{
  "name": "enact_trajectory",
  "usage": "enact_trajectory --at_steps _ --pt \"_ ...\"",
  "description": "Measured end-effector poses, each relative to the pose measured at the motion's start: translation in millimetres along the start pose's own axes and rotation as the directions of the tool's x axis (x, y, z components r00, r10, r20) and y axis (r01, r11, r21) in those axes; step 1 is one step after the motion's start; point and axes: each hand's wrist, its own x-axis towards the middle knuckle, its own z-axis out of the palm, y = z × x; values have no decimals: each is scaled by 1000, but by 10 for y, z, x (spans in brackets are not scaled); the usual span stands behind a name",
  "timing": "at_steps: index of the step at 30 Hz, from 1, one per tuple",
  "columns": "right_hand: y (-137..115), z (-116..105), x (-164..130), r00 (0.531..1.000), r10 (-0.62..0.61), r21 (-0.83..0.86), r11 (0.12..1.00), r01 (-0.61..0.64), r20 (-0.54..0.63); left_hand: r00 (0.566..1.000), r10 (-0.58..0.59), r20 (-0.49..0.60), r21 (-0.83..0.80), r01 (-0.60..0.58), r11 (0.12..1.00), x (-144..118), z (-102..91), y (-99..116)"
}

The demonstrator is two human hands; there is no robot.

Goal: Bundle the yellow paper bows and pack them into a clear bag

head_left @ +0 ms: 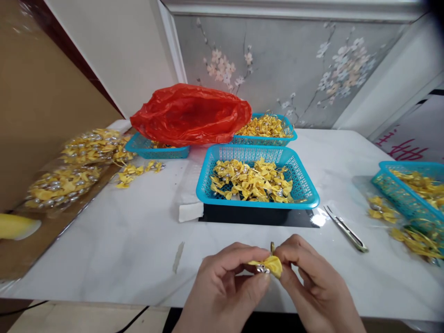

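A small yellow ribbon bow (274,266) with silvery beads is held between my two hands, above the table's front edge. My left hand (229,282) pinches its beaded side between thumb and forefinger. On the other side, my right hand (308,273) has its thumb and forefinger closed at the bow's right edge. A short brownish-gold loop stands up from the bow between the fingertips. Beyond my hands, a blue plastic basket (258,202) holds many similar yellow bows (253,180). Metal thread snips (347,230) lie to the right of it.
A red plastic bag (190,115) rests over a blue basket (156,152) at the back left. Another basket (263,140) of yellow pieces is behind. Bagged bows (65,185) lie on cardboard at left. At right is one more basket (398,189), with loose bows (381,210) beside it.
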Motion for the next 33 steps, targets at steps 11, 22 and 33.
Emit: enact_trajectory --at_steps 11,22,33 --pt "-43 2 -3 999 -16 -1 1000 16 -43 977 179 -119 118 -166 979 -9 72 -50" --pt "-20 -53 14 1000 7 44 999 -7 22 981 160 -106 116 -147 982 -18 56 -52" --pt "-60 -33 46 999 32 119 992 -35 22 1000 29 7 -8 -29 1000 17 -41 -11"
